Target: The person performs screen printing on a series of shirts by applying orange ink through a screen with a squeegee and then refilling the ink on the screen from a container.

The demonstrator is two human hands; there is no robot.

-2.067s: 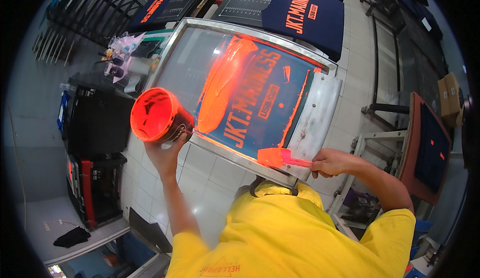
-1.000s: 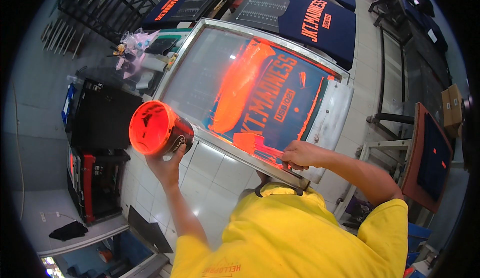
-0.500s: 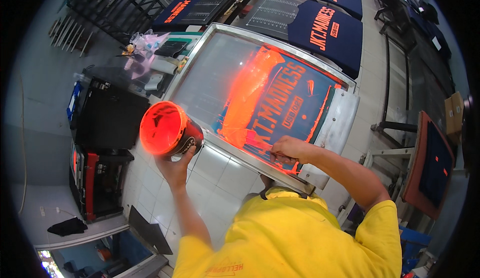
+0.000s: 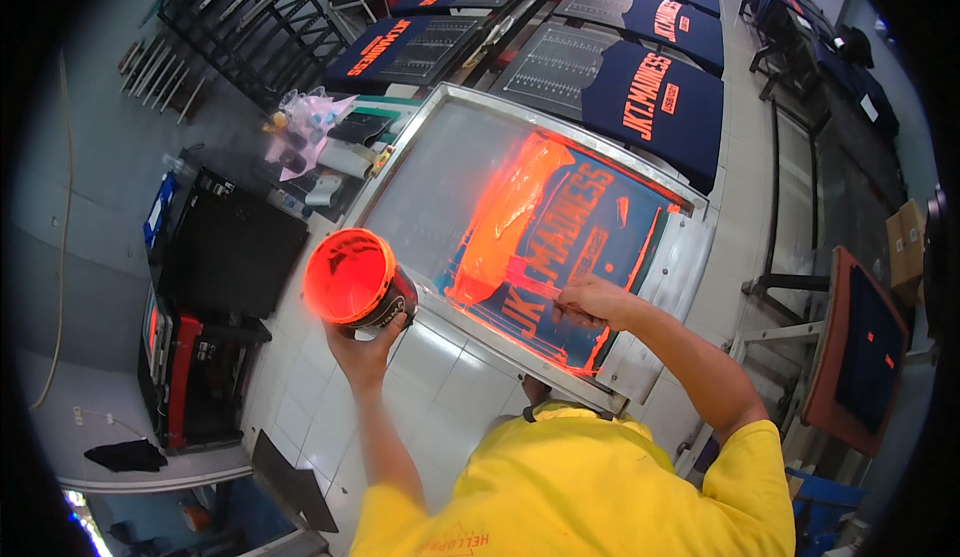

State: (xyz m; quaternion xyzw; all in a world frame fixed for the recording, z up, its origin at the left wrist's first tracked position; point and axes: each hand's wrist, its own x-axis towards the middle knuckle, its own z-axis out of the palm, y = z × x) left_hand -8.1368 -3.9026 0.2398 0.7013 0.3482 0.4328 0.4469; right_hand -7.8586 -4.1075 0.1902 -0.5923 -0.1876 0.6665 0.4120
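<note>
My left hand (image 4: 362,354) grips a dark tub (image 4: 385,302) from below, its wide mouth tilted so that bright orange ink shows inside. The tub stands off the near left side of a metal-framed printing screen (image 4: 415,172). Closed fingers of my right hand (image 4: 595,302) hold a spatula (image 4: 530,277), its blade coated reddish-pink, over the screen's lettered stencil. The blade's end lies at the lower edge of a thick band of orange ink (image 4: 510,202) across the mesh. Thin ink streaks mark the near edge. My fingers hide the spatula's handle.
Beyond the screen, dark printed shirts (image 4: 640,107) lie on rows of boards. A pink plastic bag (image 4: 305,127) and containers sit left of the frame. At right stands a tilted brown board (image 4: 835,347) with dark cloth. A black cabinet (image 4: 230,242) is at left.
My right hand and the spatula have moved farther from me over the screen. Ink near the stencil's near-left end has thinned. The view has shifted; the tub stays in my left hand.
</note>
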